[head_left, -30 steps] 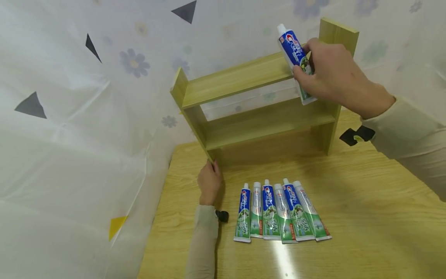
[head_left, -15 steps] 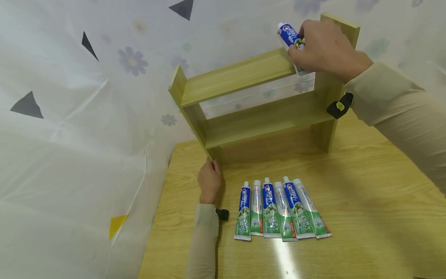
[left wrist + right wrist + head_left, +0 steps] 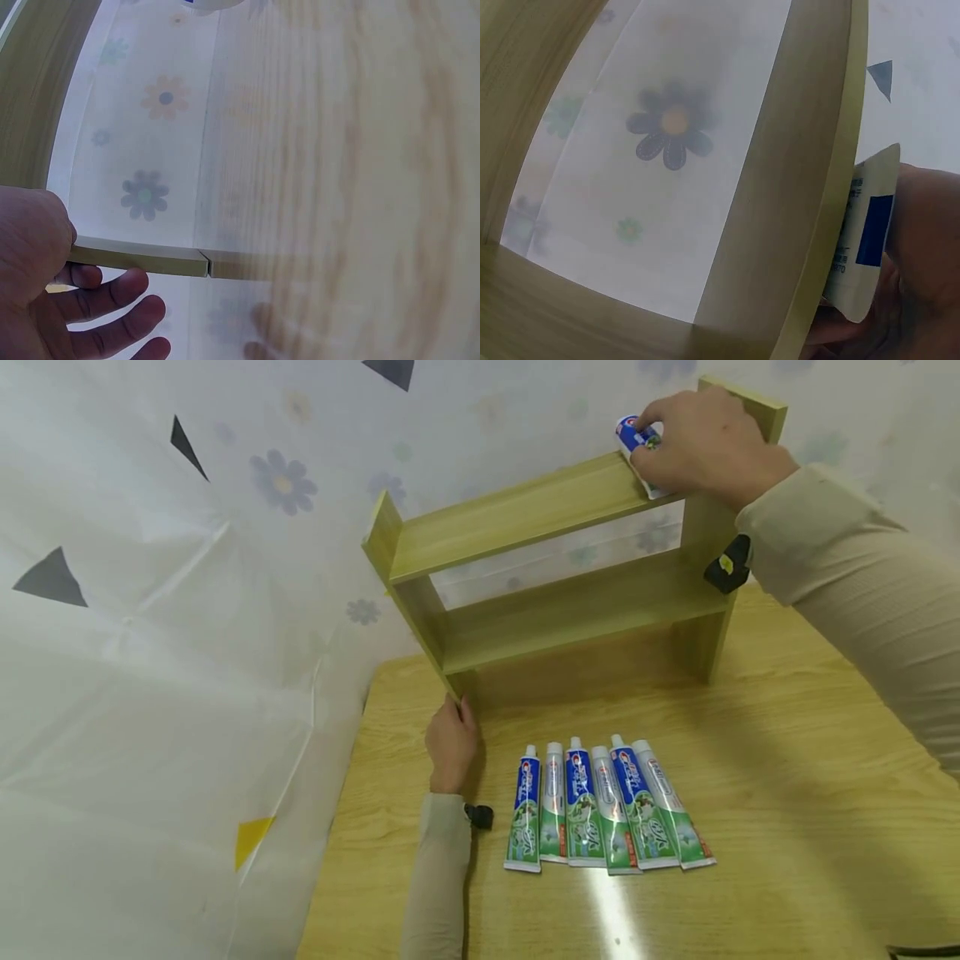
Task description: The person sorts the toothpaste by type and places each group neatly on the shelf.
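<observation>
On the upper board of a wooden two-tier shelf, near its right end, my right hand grips a blue, white and green toothpaste tube. Part of the tube hides behind the fingers. In the right wrist view the tube's flat end sticks out over the front edge of the board. Low on the shelf's left side panel, my left hand pinches the panel's bottom edge. From the left wrist, the hand shows thumb and finger about the wood, other fingers spread loosely.
Several toothpaste tubes lie side by side on the wooden table, in front of the shelf, caps pointing towards it. A flower-patterned sheet hangs behind and to the left. The shelf's right side panel rises beside my right hand.
My right hand has carried the toothpaste tube up and back, from in front of the shelf onto the upper board. The left hand has stayed at the panel.
</observation>
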A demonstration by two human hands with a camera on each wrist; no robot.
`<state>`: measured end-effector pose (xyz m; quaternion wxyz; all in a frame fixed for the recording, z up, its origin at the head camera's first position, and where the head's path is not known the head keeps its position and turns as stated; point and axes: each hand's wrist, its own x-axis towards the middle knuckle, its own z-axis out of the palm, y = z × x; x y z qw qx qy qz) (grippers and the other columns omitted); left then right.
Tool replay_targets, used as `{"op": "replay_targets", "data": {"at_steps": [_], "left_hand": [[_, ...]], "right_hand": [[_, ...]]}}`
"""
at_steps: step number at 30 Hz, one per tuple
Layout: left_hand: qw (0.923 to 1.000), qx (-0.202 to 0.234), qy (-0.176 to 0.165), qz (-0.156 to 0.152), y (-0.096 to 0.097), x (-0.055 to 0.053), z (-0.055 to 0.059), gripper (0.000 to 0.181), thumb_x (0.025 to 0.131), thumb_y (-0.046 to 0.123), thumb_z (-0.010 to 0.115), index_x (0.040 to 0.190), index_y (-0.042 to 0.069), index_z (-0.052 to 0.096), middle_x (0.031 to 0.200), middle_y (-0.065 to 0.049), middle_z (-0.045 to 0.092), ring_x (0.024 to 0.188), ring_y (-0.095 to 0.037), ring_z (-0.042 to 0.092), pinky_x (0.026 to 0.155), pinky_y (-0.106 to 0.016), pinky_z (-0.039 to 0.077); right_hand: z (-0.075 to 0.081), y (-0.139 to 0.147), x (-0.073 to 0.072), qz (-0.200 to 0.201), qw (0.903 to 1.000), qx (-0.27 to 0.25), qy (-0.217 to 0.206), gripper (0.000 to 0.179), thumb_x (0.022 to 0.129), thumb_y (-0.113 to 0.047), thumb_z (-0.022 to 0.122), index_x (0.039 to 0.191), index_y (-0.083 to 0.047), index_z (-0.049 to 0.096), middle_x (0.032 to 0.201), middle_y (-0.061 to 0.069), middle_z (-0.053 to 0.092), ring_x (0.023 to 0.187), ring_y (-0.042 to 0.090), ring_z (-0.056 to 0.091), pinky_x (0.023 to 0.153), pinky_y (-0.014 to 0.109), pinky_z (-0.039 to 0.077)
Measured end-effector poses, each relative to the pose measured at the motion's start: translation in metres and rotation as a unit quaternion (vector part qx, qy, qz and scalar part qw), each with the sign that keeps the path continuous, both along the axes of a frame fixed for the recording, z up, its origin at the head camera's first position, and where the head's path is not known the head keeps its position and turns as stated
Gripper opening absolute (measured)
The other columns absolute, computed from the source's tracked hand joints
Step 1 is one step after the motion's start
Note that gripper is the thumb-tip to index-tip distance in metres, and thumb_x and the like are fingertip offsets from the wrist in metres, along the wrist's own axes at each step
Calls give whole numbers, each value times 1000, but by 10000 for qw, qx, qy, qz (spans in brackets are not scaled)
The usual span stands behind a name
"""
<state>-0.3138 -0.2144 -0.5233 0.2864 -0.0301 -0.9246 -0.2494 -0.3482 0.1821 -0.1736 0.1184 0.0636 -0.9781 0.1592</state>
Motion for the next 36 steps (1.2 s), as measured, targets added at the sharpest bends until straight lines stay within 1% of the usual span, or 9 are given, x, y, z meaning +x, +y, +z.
{"op": "replay_targets", "data": {"at_steps": [3, 5, 7, 10, 14, 19, 25, 31, 36], "left_hand": [[9997, -2, -237, 34, 0, 0, 1, 44, 118, 40, 44, 87, 11, 56, 64, -7, 56, 51, -24, 49, 46, -49, 41], [9999, -5, -124, -22, -4, -6, -9, 47, 118, 46, 40, 87, 13, 56, 63, -4, 55, 51, -21, 48, 46, -45, 40], [9999, 1, -90, -52, -3, -2, -5, 47, 118, 44, 42, 87, 11, 56, 64, -5, 56, 52, -22, 49, 47, -45, 41], [9997, -175, 148, 40, -7, -11, -18, 44, 117, 43, 43, 85, 15, 53, 63, -1, 53, 51, -18, 46, 45, -48, 36], [9996, -198, 164, 98, -6, -12, -16, 43, 117, 39, 43, 84, 14, 52, 62, -3, 52, 50, -19, 44, 44, -52, 33], [9994, 93, 247, -245, 1, 9, 11, 44, 118, 35, 44, 83, 9, 52, 62, -7, 52, 50, -22, 44, 44, -47, 38], [9998, -48, -171, -85, 9, 22, 28, 36, 116, 23, 53, 83, 8, 51, 61, -8, 50, 49, -21, 42, 44, -43, 37], [9998, 35, -77, -200, 5, 18, 19, 44, 119, 34, 43, 83, 10, 50, 60, -4, 47, 48, -18, 41, 44, -40, 36], [9998, 2, -123, -175, 8, 28, 31, 43, 118, 29, 44, 82, 7, 50, 61, -9, 48, 48, -23, 43, 43, -43, 37]], "right_hand": [[1, 1, 0, -21, 9999, 137, -65, 66, 107, -34, 40, 166, -3, 42, 109, 28, 63, 55, 23, 40, 47, 37, 37], [1, 2, 0, -32, 9998, 157, -95, 66, 108, -35, 41, 165, -2, 42, 107, 27, 63, 53, 22, 39, 46, 37, 37], [3, 2, -1, -41, 9998, 170, -117, 66, 108, -36, 40, 166, -3, 42, 119, 32, 63, 56, 24, 41, 47, 38, 38], [5, 2, -1, -87, 9997, 179, -163, 67, 108, -38, 40, 167, -5, 40, 135, 37, 58, 59, 26, 42, 49, 39, 39], [7, 1, 1, -127, 9995, 245, -157, 67, 109, -38, 39, 167, -6, 40, 131, 36, 59, 58, 25, 41, 49, 39, 39], [9, -3, 10, -78, 9989, 467, 15, 66, 111, -39, 35, 166, -3, 41, 131, 37, 59, 58, 27, 42, 51, 40, 39], [7, -2, 35, -100, 9984, 416, 372, 65, 112, -44, 35, 162, -4, 49, 144, 37, 58, 76, 37, 48, 51, 43, 40], [2, 2, 64, -102, 9975, 197, 668, 60, 110, -42, 41, 154, -5, 60, 110, 27, 69, 86, 34, 54, 51, 41, 41], [-7, -1, 91, 89, 9922, 28, 1242, 55, 111, -38, 48, 150, -2, 62, 114, 27, 68, 88, 37, 58, 48, 36, 37]]}}
